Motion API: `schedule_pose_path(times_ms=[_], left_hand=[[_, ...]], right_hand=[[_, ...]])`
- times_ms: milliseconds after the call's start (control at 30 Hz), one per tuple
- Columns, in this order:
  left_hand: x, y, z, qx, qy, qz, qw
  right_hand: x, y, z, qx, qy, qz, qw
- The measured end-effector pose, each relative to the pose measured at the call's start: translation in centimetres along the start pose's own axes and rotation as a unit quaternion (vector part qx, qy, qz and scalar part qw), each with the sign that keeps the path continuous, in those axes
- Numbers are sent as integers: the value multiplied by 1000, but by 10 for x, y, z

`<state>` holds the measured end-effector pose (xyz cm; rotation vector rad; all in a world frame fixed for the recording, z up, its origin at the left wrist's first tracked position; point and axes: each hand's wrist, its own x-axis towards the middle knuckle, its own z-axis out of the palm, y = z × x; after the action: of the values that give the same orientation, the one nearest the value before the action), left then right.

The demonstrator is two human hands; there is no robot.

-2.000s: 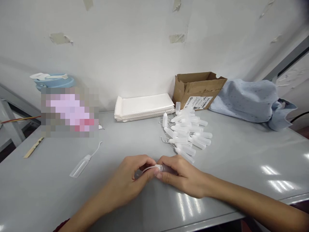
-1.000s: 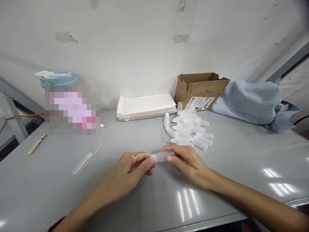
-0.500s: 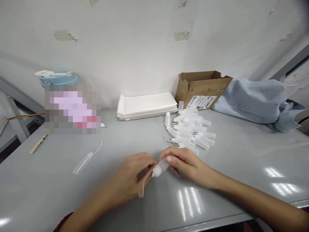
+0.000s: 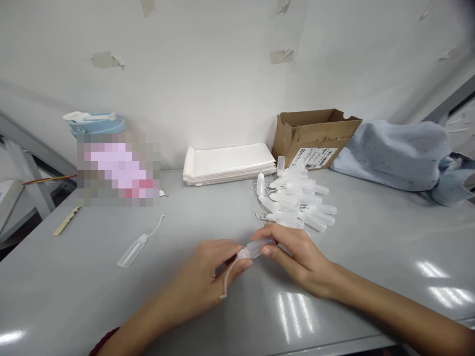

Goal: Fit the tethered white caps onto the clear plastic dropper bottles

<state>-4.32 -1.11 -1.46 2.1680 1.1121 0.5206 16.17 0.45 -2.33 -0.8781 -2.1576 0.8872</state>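
Head view: clasping a translucent plastic bottle (image 4: pixel 259 246) in right hand (image 4: pixel 301 257), pinching its white spouted cap (image 4: pixel 244 253) with left hand (image 4: pixel 212 267); seemingly capped already, perhaps not yet tight.

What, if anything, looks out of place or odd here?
Ragged tape-like scraps stick to the otherwise plain wall. One lone bottle lies left, away from the pile. A pixelated patch hides something at left. The held bottle, between left hand and right hand, shows no visible damage.
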Motion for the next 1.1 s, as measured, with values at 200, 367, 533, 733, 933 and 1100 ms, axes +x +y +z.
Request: schedule_pose_path(times_ms=[200,367,533,733,933,1100], left_hand=[[-1,-15,15,152,122,170,966],[2,-19,12,216,156,186,946],[5,-23,-1,219,205,137,944],[-2,-39,-39,331,347,-54,876],[-18,-71,-82,393,252,-252,848],[-17,-95,-87,400,227,-289,839]], right_hand=[[5,-4,-2,112,-18,129,985],[4,-3,-1,115,2,130,985],[6,7,-8,-111,134,-32,984],[13,24,-22,-343,248,-121,898],[16,28,-24,-404,230,-65,883],[14,31,-21,-432,236,-9,870]])
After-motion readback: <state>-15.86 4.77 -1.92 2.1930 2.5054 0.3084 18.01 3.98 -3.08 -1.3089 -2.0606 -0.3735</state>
